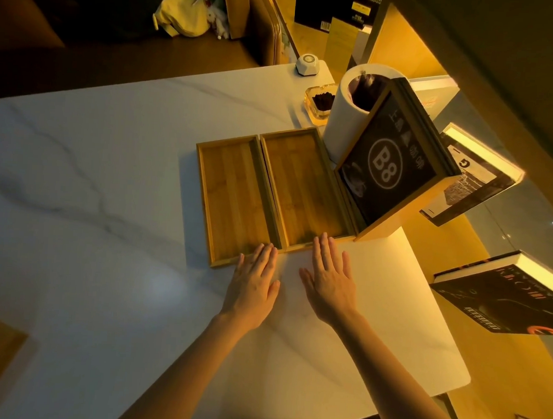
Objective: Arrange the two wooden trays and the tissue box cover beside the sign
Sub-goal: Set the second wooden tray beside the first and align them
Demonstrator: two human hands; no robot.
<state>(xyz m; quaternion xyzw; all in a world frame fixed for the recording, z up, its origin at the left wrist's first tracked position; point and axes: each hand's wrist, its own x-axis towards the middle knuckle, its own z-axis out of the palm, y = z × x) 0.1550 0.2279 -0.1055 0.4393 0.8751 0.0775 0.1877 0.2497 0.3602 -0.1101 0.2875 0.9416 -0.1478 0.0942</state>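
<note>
Fingers (268, 252) of your left hand (253, 282) and right hand (331, 276) lie flat, extended, holding nothing, tips touching the near rims of the left tray (234, 194) and right tray (305, 185), which touch side by side on the table (94, 183). The sign (389, 170) stands at their 3 o'clock.

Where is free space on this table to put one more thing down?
The marble table is bare left of the left tray, and in front of both hands. It is crowded at the far right corner: right tray, B8 sign, white cylinder, ashtray.
</note>
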